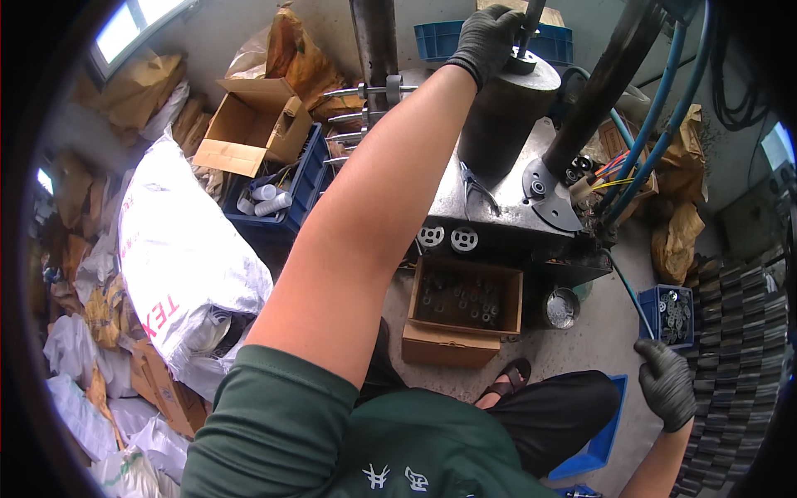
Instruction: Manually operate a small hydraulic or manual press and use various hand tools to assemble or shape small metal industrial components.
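My left hand [488,46], in a dark grey glove, reaches up to the top of a dark metal cylinder [498,124]. Its fingers are closed beside an upright metal rod [532,23]; what they grip is hidden. A dark ring-shaped part [520,63] sits under the rod on the cylinder's pale top. Lower right, my gloved right hand [668,386] closes on the end of a thin blue-green lever [633,296] slanting down from the machine. Pliers [477,192] with dark handles lie on the metal machine table [516,197], in front of the cylinder.
Two round slotted parts [464,240] sit at the table's front edge. Below stand a wooden box [422,307] of small metal parts and a round tin [561,309]. Blue crates [647,309] flank the machine. A white sack [187,249] bulges at left; stacked metal pieces [739,357] line the right.
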`<move>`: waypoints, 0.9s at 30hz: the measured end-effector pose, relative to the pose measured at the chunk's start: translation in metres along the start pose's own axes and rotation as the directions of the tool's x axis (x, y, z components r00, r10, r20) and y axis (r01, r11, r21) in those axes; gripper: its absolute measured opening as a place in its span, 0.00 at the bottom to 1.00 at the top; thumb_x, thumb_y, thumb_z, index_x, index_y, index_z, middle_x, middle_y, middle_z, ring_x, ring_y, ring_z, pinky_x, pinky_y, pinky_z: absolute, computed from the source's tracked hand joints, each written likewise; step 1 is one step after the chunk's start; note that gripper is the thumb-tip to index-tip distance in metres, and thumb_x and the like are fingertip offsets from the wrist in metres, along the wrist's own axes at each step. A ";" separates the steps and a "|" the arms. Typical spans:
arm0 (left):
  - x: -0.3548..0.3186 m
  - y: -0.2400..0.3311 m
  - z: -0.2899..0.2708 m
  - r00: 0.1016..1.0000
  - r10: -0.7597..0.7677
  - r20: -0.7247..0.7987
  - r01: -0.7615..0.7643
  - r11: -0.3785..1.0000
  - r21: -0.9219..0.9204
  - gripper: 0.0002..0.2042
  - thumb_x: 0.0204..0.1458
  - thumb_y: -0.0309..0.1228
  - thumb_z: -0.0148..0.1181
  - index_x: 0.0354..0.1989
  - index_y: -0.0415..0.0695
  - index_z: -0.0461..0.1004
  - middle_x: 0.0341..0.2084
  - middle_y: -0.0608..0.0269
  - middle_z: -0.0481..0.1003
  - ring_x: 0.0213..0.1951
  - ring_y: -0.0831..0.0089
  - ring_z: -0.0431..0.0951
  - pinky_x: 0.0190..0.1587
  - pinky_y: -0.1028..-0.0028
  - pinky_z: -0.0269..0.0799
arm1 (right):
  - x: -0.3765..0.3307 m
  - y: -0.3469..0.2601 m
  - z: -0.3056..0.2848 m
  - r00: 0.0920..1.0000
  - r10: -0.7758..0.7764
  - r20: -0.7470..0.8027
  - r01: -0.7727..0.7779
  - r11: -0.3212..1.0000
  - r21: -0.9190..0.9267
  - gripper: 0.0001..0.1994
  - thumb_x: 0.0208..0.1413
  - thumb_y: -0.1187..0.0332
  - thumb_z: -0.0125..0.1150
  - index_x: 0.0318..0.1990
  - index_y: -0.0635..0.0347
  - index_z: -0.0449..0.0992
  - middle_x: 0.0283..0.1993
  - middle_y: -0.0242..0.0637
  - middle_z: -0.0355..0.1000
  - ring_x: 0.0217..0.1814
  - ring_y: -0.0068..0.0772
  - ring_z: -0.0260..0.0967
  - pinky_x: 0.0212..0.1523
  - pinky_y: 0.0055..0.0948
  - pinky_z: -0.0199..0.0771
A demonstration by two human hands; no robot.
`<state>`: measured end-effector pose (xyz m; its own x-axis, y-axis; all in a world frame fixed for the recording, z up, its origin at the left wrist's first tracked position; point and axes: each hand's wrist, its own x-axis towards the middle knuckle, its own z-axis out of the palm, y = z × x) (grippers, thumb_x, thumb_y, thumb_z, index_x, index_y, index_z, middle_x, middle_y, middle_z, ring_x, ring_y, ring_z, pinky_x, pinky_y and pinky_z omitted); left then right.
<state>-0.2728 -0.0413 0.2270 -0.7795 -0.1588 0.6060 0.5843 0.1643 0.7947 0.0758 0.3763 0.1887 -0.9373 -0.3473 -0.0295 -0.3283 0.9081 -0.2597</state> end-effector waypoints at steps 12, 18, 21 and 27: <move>0.006 -0.007 0.004 0.978 -0.058 0.201 0.056 0.998 0.018 0.18 0.64 0.44 0.58 0.45 0.38 0.79 0.31 0.63 0.78 0.33 0.76 0.77 0.42 0.75 0.77 | -0.004 -0.007 0.008 0.977 0.163 -0.138 -0.160 0.987 0.033 0.11 0.49 0.73 0.60 0.39 0.64 0.82 0.38 0.51 0.78 0.43 0.54 0.77 0.46 0.43 0.78; 0.006 -0.006 0.005 0.976 -0.054 0.211 0.054 0.999 0.003 0.18 0.63 0.44 0.59 0.45 0.38 0.78 0.31 0.63 0.79 0.35 0.76 0.77 0.43 0.75 0.77 | -0.010 -0.001 0.003 0.981 0.112 0.159 -0.092 0.987 -0.129 0.12 0.49 0.75 0.58 0.42 0.64 0.81 0.38 0.51 0.78 0.43 0.53 0.78 0.45 0.42 0.78; 0.006 -0.004 0.005 0.972 -0.087 0.220 0.089 0.996 0.000 0.18 0.63 0.44 0.59 0.45 0.38 0.78 0.31 0.63 0.78 0.35 0.76 0.77 0.43 0.75 0.77 | -0.010 0.002 0.009 0.979 0.128 0.162 -0.109 0.987 -0.122 0.10 0.50 0.74 0.59 0.38 0.65 0.82 0.35 0.50 0.79 0.39 0.54 0.78 0.43 0.43 0.79; 0.006 -0.009 0.006 0.972 -0.091 0.218 0.113 0.989 -0.093 0.18 0.63 0.44 0.59 0.47 0.38 0.77 0.32 0.62 0.78 0.35 0.76 0.77 0.41 0.75 0.78 | -0.009 0.000 0.005 0.983 0.154 -0.100 -0.152 0.988 0.026 0.11 0.50 0.73 0.59 0.40 0.64 0.82 0.37 0.52 0.79 0.41 0.53 0.78 0.45 0.42 0.78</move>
<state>-0.2844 -0.0382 0.2233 -0.8597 0.0425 0.5090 0.5107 0.0539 0.8581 0.0851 0.3783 0.1844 -0.9836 -0.1783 0.0274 -0.1789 0.9439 -0.2775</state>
